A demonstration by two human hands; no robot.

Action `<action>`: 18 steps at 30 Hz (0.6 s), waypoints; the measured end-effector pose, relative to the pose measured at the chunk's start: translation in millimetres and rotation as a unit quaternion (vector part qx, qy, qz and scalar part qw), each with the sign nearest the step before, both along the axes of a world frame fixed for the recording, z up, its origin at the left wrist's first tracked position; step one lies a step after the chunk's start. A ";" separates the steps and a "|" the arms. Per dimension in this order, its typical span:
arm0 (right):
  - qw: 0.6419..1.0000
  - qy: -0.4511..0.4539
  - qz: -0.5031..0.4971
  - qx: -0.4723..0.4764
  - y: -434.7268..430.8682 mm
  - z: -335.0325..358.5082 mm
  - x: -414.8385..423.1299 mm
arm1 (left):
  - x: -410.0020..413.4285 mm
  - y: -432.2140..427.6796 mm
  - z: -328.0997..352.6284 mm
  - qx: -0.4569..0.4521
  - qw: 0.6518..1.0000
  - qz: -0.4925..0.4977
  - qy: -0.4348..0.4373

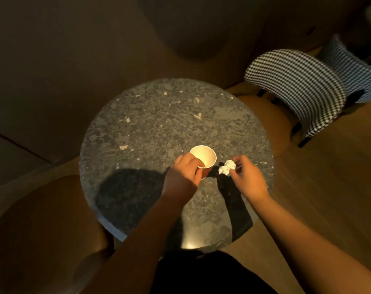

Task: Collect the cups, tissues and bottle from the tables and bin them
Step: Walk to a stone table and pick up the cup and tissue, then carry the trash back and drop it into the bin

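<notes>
A small paper cup (205,155), white inside and reddish outside, stands upright near the front of a round dark stone table (159,124). My left hand (183,177) grips the cup, the thumb over its near rim and the fingers round its side. Just right of the cup, my right hand (249,179) pinches a crumpled white tissue (227,167) at its fingertips, just above the tabletop. The cup looks empty. No bottle is in view.
A brown round seat (42,230) stands at the front left of the table. Two chairs with checked black-and-white backs (296,88) stand at the right on a wooden floor (328,187). A dark upholstered bench (191,28) lies behind the table.
</notes>
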State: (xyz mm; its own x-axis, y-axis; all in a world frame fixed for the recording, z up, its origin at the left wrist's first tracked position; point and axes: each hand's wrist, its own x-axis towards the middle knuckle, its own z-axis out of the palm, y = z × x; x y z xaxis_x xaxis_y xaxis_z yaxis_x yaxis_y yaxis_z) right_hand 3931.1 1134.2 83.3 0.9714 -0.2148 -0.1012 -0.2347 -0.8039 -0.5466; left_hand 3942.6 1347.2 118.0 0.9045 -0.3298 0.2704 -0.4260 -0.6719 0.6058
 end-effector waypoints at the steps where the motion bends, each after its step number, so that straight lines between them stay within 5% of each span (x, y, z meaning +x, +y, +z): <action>1: 0.999 -0.024 -0.026 0.010 -7.9 11.4 -6.3 | 0.1 -8.1 10.1 -0.008 1.000 -0.014 -0.012; 9: 0.955 -0.204 -0.211 -0.048 -81.5 117.1 -124.7 | -38.9 -104.9 103.0 -0.063 0.985 -0.138 -0.081; 18: 0.882 -0.262 -0.335 -0.203 -88.2 207.4 -406.5 | -229.0 -177.1 182.7 -0.074 0.912 -0.357 -0.191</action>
State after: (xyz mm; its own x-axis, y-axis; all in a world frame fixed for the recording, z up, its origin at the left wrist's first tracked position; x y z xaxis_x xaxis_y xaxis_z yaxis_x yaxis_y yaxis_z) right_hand 3524.6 1046.0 290.7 0.5039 -0.6736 0.5406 -0.5323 -0.7351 -0.4198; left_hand 3713.6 1170.0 300.7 0.3047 -0.7318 0.6096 -0.9216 -0.0650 0.3826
